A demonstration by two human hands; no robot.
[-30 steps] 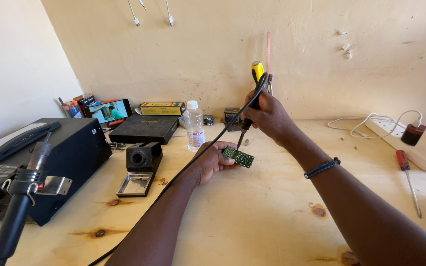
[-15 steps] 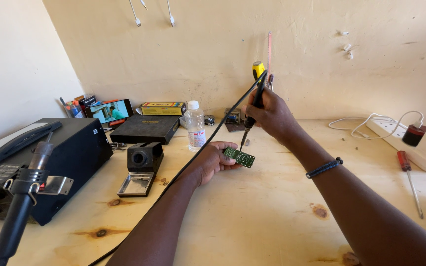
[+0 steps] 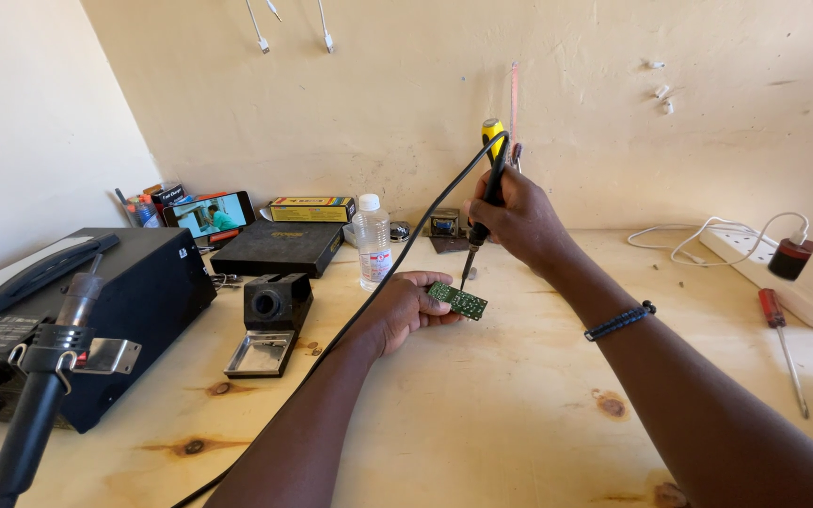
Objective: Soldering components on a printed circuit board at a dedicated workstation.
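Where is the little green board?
In the head view, the green board sits mid-table, pinched in the left hand, just under the soldering iron tip.

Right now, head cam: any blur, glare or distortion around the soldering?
Head view: sharp and evenly daylit, no glare; circuit board and soldering iron in focus; soft shadows under the left hand; wide-angle stretch at the edges enlarges the right hand's forearm.

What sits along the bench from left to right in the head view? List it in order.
Hot-air handpiece → black station box → soldering iron stand → clear plastic bottle → green circuit board in the left hand → red-handled screwdriver → white power strip.
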